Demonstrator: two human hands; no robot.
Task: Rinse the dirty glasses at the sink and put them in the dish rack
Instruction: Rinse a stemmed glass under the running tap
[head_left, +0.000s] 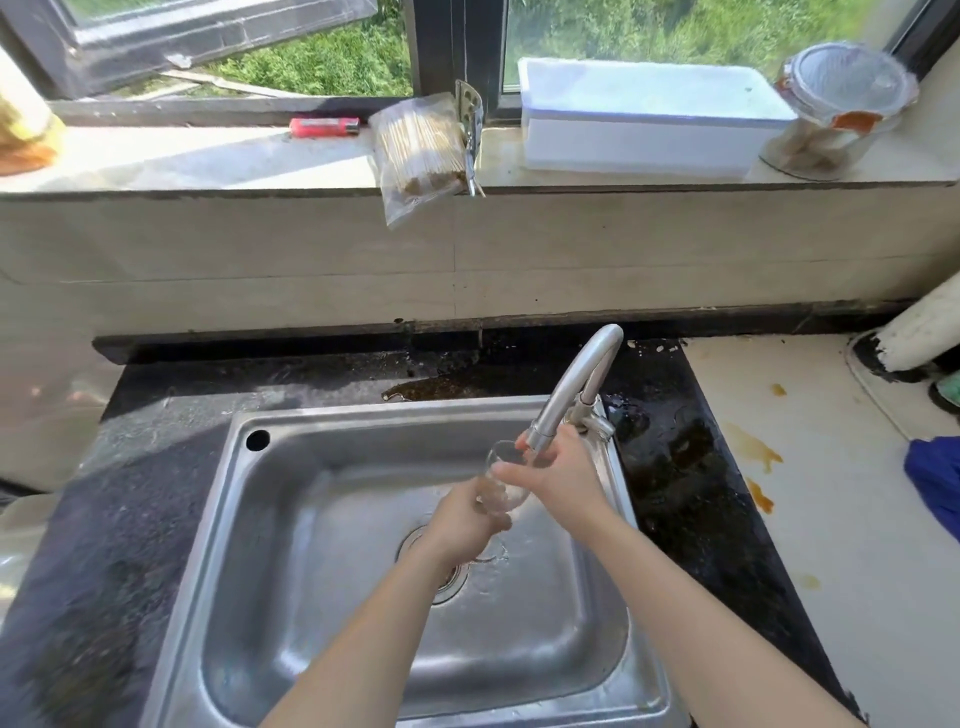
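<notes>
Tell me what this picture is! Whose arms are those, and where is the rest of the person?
The camera sits on the person's head and looks down, so only their arms show. The left hand grips a clear glass from below. The right hand seems to pinch its rim, right under the tap, over a steel sink. Water seems to splash near the drain. Up on the windowsill lie a red lighter, a bag of sticks, a white box and a jar. No dish rack shows.
</notes>
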